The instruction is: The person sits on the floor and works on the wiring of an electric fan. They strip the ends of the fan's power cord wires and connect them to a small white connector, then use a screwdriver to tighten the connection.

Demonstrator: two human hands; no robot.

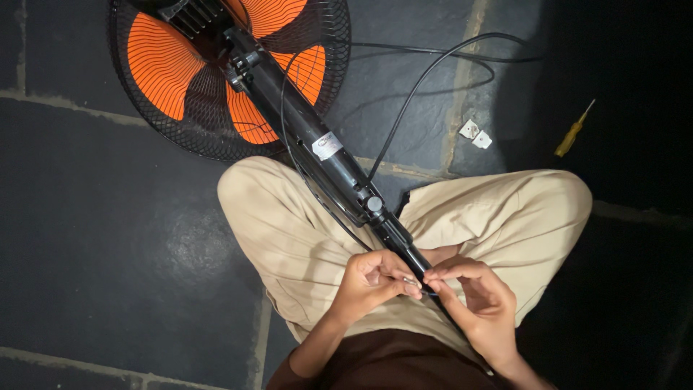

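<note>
A pedestal fan lies across my lap, its black pole (317,144) running from the orange-bladed head in a black wire guard (216,65) down to my hands. My left hand (372,285) and my right hand (480,303) meet at the pole's lower end, fingertips pinched together on a thin wire end (419,285) with a bit of blue showing. I sit cross-legged in beige trousers (289,231). A round black knob (374,204) sits on the pole just above my hands.
A black power cord (426,72) loops over the dark stone floor behind the fan. Two small white pieces (475,134) lie on the floor at the right. A yellow-handled screwdriver (572,133) rests farther right in the dark.
</note>
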